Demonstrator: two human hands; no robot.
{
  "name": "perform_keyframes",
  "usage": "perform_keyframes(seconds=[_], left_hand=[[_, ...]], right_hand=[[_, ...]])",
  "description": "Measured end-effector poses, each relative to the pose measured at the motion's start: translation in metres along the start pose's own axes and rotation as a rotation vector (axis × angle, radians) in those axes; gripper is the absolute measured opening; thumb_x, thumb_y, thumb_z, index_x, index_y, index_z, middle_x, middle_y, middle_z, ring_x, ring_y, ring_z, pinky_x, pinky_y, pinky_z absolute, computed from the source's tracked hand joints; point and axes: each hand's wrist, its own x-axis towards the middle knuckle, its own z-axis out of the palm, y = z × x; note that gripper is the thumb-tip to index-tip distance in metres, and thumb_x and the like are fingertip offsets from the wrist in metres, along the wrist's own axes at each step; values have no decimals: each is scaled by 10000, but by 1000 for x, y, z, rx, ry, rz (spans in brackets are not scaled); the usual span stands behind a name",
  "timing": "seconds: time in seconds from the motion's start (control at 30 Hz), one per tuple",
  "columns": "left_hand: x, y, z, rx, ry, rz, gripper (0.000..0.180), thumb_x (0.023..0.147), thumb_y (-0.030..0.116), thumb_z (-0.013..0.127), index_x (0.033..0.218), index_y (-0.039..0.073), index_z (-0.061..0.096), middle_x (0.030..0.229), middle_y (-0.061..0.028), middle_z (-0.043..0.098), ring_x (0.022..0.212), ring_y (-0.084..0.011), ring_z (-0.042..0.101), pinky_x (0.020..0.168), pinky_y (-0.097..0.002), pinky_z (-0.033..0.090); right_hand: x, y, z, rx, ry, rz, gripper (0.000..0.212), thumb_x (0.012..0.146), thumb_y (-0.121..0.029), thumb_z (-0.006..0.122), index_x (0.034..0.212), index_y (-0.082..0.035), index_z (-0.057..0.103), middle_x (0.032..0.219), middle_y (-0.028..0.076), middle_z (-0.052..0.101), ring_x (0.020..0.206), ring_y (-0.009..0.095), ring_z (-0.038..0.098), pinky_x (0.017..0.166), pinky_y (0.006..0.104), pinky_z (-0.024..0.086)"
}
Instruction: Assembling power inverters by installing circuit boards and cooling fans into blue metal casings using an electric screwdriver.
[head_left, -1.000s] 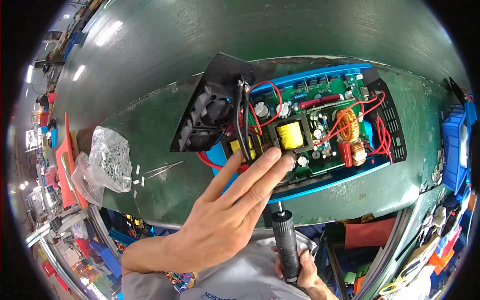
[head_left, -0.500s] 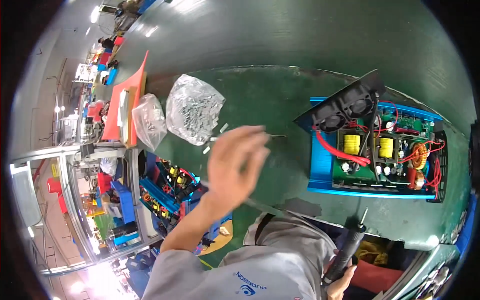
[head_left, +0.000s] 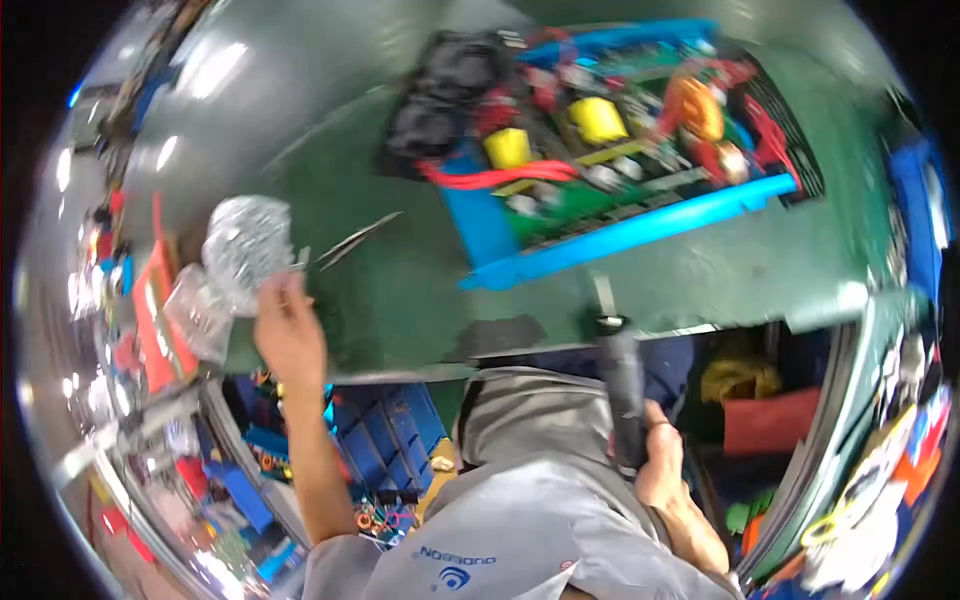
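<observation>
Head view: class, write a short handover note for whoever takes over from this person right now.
Left hand: at the clear bag of small parts on the green mat's left edge; grip blurred.
Right hand: holds the black screwdriver upright, below the table edge.
Open blue unit: on the mat, board exposed, fan panel tilted up.
Tweezers lie between bag and unit.
Done: cover open. Left: cannot tell.

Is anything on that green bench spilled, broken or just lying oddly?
Nothing looks spilled. The blue-cased electronics unit lies open, circuit board and red wires exposed, its black fan panel swung aside. Tweezers lie loose beside the clear bag of small parts at the left hand. The right hand grips a black screwdriver.
</observation>
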Motion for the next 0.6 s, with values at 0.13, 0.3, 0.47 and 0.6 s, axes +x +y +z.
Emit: perform_keyframes(seconds=[0.13,0.3,0.47,0.6], left_hand=[[24,57,-6,-510,-50,30,289,1078,222,518,1149,-32,637,991,-92,707,810,-149,681,713,-297,528],[17,150,-3,-644,-306,194,278,1049,137,570,1232,-57,647,1009,-116,718,863,-161,696,780,-293,552],[24,172,2,-585,-597,282,239,1009,127,647,1186,-27,691,1020,-100,734,933,-143,698,858,-262,539],[14,192,12,-456,-600,331,196,1000,96,653,1137,-37,700,992,-76,729,929,-107,678,846,-236,520]], right_hand=[[4,-11,13,7,6,-155,745,1053,-611,215,1319,-2,552,864,44,640,749,141,570,714,309,459],[6,-35,3,-26,-60,-180,405,1079,-285,416,1379,-22,483,703,214,608,666,383,655,637,432,479],[6,-41,8,13,-69,-214,468,1106,-328,309,1404,2,456,642,129,520,555,247,534,606,374,418],[8,-35,11,25,-77,-216,487,1111,-353,297,1406,5,445,623,132,518,542,252,532,597,388,409]])
